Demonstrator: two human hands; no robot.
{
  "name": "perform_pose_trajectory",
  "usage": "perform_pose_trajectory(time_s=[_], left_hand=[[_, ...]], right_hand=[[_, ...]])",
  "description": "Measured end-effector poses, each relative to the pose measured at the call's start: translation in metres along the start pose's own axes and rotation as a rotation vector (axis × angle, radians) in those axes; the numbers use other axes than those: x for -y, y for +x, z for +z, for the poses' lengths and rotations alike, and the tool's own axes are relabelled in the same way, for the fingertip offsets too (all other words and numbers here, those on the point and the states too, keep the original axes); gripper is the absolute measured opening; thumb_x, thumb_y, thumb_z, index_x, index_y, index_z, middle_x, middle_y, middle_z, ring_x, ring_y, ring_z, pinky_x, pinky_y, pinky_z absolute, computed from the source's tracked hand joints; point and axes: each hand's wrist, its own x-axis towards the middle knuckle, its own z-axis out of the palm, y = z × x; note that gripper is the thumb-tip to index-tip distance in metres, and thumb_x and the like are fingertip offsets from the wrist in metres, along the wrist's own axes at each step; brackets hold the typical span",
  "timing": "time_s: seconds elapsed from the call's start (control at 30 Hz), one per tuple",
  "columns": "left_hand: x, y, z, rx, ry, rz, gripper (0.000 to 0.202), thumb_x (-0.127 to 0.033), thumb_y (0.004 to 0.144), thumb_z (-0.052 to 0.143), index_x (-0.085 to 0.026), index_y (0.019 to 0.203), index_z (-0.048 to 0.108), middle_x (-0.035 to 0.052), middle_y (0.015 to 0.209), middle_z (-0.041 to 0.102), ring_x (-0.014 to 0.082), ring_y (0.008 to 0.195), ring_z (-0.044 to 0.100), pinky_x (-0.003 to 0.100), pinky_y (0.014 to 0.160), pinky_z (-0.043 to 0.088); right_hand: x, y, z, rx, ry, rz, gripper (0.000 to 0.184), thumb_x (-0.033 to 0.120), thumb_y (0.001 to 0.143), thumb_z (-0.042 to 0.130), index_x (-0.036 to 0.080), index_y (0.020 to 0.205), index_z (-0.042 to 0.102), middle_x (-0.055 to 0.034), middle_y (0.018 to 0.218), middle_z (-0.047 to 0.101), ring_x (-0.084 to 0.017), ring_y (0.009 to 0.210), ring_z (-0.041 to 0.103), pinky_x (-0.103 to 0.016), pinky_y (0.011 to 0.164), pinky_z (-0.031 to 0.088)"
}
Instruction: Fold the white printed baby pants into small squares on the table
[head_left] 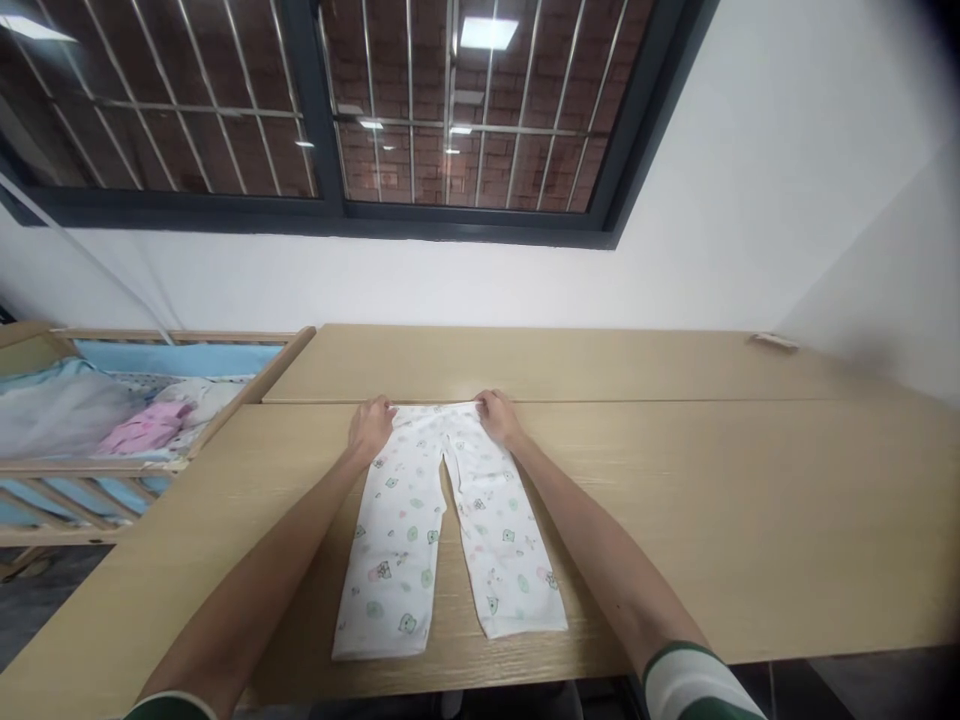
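A small pair of white baby trousers with a green and pink print lies flat on the light wooden table, waistband away from me, legs spread toward me. My left hand grips the waistband's left corner with closed fingers. My right hand pinches the waistband's right corner. Both forearms reach out over the table alongside the trouser legs.
A wooden crib stands at the left against the table, holding a pink garment, grey cloth and blue bedding. A small flat object lies at the table's far right. A white wall and a barred window are behind.
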Motion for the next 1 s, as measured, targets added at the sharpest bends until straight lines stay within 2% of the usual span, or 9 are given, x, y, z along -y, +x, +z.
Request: perform_pose_trajectory(time_s=[0.13,0.23,0.37,0.43,0.5,0.63,0.77,0.9,1.0], left_hand=[[-0.027,-0.012,-0.017,0.000,0.043,0.044,0.025,-0.024,0.099,0.047,-0.011,0.119,0.056,0.0200,0.125,0.060,0.0297,0.120,0.054,0.039,0.098,0.042],[-0.068,-0.047,-0.025,0.034,0.049,0.171,0.033,-0.027,0.100,0.044,-0.010,0.126,0.054,0.0211,0.133,0.056,0.0312,0.128,0.049,0.042,0.104,0.039],[-0.132,-0.131,-0.023,0.357,0.000,0.475,0.032,-0.050,0.095,0.053,-0.022,0.091,0.068,0.0029,0.084,0.071,0.0201,0.076,0.067,0.030,0.070,0.051],[-0.156,-0.172,-0.017,0.614,0.087,0.710,0.048,-0.059,0.095,0.045,-0.018,0.086,0.070,0.0072,0.073,0.069,0.0244,0.069,0.068,0.035,0.065,0.052],[-0.172,-0.199,-0.008,0.722,0.163,0.830,0.058,-0.066,0.091,0.044,-0.016,0.084,0.072,0.0117,0.073,0.069,0.0301,0.070,0.069,0.041,0.064,0.054],[-0.183,-0.214,0.012,0.703,0.221,0.827,0.061,-0.069,0.086,0.048,-0.015,0.089,0.075,0.0166,0.078,0.071,0.0353,0.073,0.070,0.047,0.062,0.055],[-0.185,-0.209,0.020,0.698,0.191,0.819,0.051,-0.053,0.090,0.046,-0.012,0.086,0.076,0.0210,0.077,0.071,0.0382,0.073,0.069,0.048,0.061,0.053],[-0.181,-0.209,0.009,0.740,0.127,0.729,0.031,-0.039,0.085,0.052,-0.017,0.077,0.073,0.0142,0.074,0.071,0.0308,0.070,0.069,0.038,0.058,0.049],[-0.169,-0.213,-0.009,0.714,-0.083,0.645,0.026,-0.032,0.086,0.051,-0.020,0.067,0.064,0.0079,0.068,0.069,0.0226,0.066,0.067,0.031,0.059,0.045]], right_hand=[[-0.005,0.005,0.000,0.023,0.066,0.033,0.018,0.012,0.092,0.054,0.017,0.102,0.069,-0.0096,0.105,0.067,-0.020,0.102,0.060,-0.031,0.096,0.043],[-0.009,0.011,-0.003,0.071,0.143,0.077,0.012,0.014,0.090,0.057,0.016,0.096,0.068,-0.0067,0.093,0.070,-0.017,0.087,0.064,-0.026,0.083,0.048],[-0.012,0.017,-0.008,0.137,0.241,0.131,0.006,0.016,0.087,0.060,0.016,0.091,0.064,-0.0018,0.076,0.067,-0.013,0.065,0.060,-0.021,0.064,0.047],[-0.013,0.018,-0.009,0.158,0.275,0.146,0.004,0.018,0.085,0.062,0.016,0.089,0.064,-0.0005,0.073,0.065,-0.011,0.062,0.058,-0.020,0.060,0.045],[-0.013,0.018,-0.011,0.164,0.298,0.163,0.005,0.019,0.083,0.064,0.016,0.087,0.063,0.0003,0.072,0.064,-0.010,0.062,0.057,-0.019,0.058,0.043],[-0.012,0.017,-0.012,0.161,0.332,0.194,0.008,0.019,0.080,0.067,0.017,0.086,0.062,0.0019,0.072,0.062,-0.011,0.064,0.055,-0.020,0.060,0.042],[-0.006,0.015,-0.015,0.154,0.368,0.232,0.010,0.016,0.078,0.068,0.017,0.085,0.062,0.0033,0.069,0.060,-0.011,0.063,0.054,-0.020,0.061,0.042],[0.007,0.013,-0.024,0.146,0.407,0.283,0.012,0.013,0.076,0.070,0.017,0.083,0.061,0.0039,0.066,0.058,-0.011,0.062,0.054,-0.020,0.061,0.043],[0.023,0.012,-0.036,0.148,0.452,0.320,0.019,0.015,0.074,0.074,0.017,0.088,0.060,0.0024,0.070,0.061,-0.011,0.062,0.057,-0.021,0.059,0.045]])
